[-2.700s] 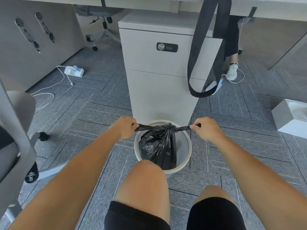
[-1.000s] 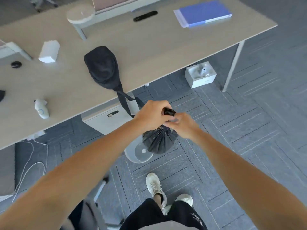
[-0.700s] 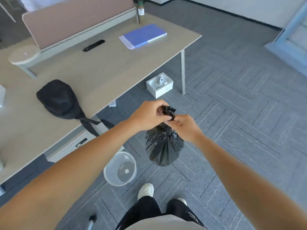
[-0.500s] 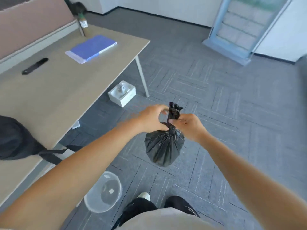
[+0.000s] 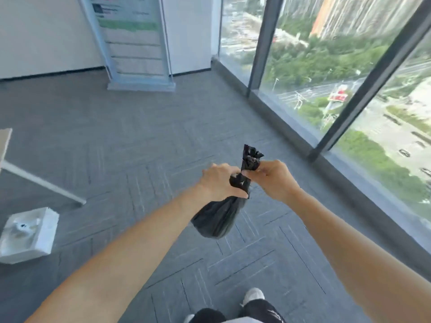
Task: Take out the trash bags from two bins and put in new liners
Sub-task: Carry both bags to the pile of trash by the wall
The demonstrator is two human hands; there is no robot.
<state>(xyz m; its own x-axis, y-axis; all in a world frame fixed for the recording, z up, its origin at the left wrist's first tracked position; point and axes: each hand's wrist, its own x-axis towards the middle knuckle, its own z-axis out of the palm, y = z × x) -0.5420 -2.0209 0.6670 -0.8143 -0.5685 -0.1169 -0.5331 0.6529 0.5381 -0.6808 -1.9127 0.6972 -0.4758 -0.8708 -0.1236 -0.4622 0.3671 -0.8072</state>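
Only one view here, the head cam, looking down past both forearms at grey carpet (image 5: 140,136).

The black trash bag (image 5: 217,220) is out of any bin and hangs in the air in front of the person, well clear of the floor. No bin shows up in this shot at all. The left hand (image 5: 219,180) is wrapped around the gathered neck with its fingers curled tight, so it's the one taking the weight. The right hand (image 5: 271,180) is just beside it, almost touching, pinching the bunched tail (image 5: 250,157) that sticks up above the grip. That looks to me like cinching or finishing a knot: one hand chokes the neck so nothing spills, the other works the loose end. Holding it out away from the body also makes sense, since the sagging bottom swings free instead of brushing the legs.

Around it: a white open box (image 5: 28,234) sits on the carpet at the left with something small inside that I can't make out, and a slanted desk leg (image 5: 44,183) is near it. Floor-to-ceiling windows (image 5: 326,66) run along the right, a standing sign (image 5: 137,43) is by the far wall, and one shoe (image 5: 253,296) pokes in at the bottom.

My guess on progress: one bag pulled, no fresh liner in yet.
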